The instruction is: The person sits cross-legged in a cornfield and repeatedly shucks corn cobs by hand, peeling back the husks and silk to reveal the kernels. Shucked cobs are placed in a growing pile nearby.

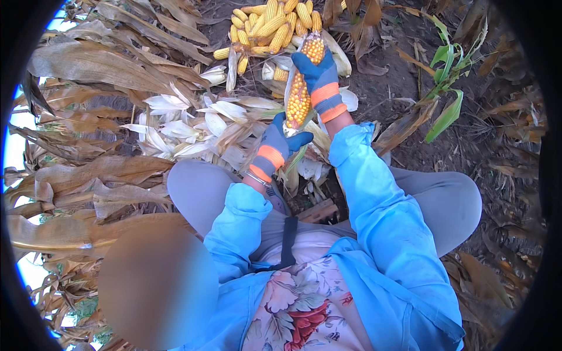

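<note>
A long ear of maize (299,103) with yellow-orange kernels is held up in front of my knees, its pale husk peeled partly back along the sides. My right hand (318,72), in a grey and blue work glove with orange bands at the cuff, wraps around its upper half and hides some kernels. At the lower end, my left hand (281,138) in a matching glove grips the base and husk, thumb out to the right. Just beyond the ear, a heap of husked maize ears (268,28) lies on the soil.
Stripped pale husks (197,123) are strewn left of my hands. Tall dry maize leaves (101,66) crowd the left side. A green-leaved plant (448,74) leans in at the right, over bare soil (421,149). My bent knees (439,197) flank the work area.
</note>
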### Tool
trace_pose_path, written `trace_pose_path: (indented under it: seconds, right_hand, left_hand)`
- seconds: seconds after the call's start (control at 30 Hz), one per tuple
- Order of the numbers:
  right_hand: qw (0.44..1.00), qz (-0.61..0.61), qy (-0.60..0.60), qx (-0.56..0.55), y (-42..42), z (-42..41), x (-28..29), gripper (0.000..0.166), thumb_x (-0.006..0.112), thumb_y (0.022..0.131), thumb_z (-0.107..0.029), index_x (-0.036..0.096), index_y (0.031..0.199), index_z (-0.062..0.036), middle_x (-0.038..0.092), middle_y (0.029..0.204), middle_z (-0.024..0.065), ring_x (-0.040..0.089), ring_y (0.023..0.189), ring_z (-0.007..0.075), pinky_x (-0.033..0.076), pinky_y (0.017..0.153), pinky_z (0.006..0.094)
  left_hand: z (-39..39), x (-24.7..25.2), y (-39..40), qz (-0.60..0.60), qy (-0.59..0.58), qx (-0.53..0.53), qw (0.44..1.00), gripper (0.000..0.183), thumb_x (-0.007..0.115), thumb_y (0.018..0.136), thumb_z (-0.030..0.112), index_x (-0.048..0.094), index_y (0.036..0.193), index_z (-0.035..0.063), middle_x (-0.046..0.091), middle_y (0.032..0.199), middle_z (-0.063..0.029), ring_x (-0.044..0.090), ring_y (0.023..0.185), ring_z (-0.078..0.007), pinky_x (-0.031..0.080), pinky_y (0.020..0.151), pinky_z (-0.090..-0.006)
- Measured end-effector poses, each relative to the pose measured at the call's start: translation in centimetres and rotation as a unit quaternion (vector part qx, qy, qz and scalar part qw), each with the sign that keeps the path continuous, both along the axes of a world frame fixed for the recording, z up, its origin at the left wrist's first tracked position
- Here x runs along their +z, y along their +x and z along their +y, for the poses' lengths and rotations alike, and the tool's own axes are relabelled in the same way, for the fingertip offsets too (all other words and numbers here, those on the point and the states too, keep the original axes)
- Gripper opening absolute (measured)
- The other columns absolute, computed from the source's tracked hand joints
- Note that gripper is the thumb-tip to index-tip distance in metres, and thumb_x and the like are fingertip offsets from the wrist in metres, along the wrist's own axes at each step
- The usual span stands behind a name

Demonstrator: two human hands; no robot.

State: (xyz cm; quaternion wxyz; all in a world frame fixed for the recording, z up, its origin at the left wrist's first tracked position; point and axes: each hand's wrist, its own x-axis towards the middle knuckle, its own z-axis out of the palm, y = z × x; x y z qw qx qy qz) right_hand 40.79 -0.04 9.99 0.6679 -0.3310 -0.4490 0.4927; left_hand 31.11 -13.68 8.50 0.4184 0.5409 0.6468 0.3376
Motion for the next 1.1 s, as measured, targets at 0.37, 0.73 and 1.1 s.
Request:
trace_pose_path:
  seconds: [0.37,0.73,1.1]
  right_hand:
    - [0.998,-0.028,-0.044,0.018,-0.5,-0.1,-2.4,0.043,0.071,0.067,-0.017,0.050,0.100,-0.0004,0.056,0.086,0.0035,0.053,0.073,0.0123,0.046,0.065,0.0270]
    - [0.997,-0.066,-0.028,-0.042,-1.5,-3.1,-1.6,0.050,0.072,0.066,-0.020,0.047,0.104,0.0014,0.057,0.089,0.0079,0.053,0.076,0.0140,0.046,0.068,0.0282]
    - [0.991,0.113,-0.070,-0.015,-0.5,-1.6,-1.5,0.042,0.073,0.064,-0.006,0.048,0.097,-0.0019,0.054,0.086,0.0033,0.052,0.071,0.0133,0.046,0.064,0.0271]
  left_hand:
    - [0.7,-4.9,0.5,0.025,-0.016,0.059,0.998,0.039,0.065,0.065,0.023,0.055,0.094,-0.0014,0.063,0.082,-0.0114,0.059,0.070,-0.0207,0.046,0.064,-0.0323]
    - [1.5,-5.9,0.1,0.097,-0.059,0.081,0.990,0.039,0.061,0.068,0.028,0.058,0.094,-0.0002,0.060,0.087,-0.0231,0.059,0.082,-0.0367,0.046,0.070,-0.0394]
    - [2.9,-7.4,-4.7,0.104,-0.065,0.143,0.982,0.038,0.065,0.066,0.026,0.058,0.094,0.0009,0.061,0.088,-0.0208,0.060,0.082,-0.0336,0.046,0.070,-0.0396]
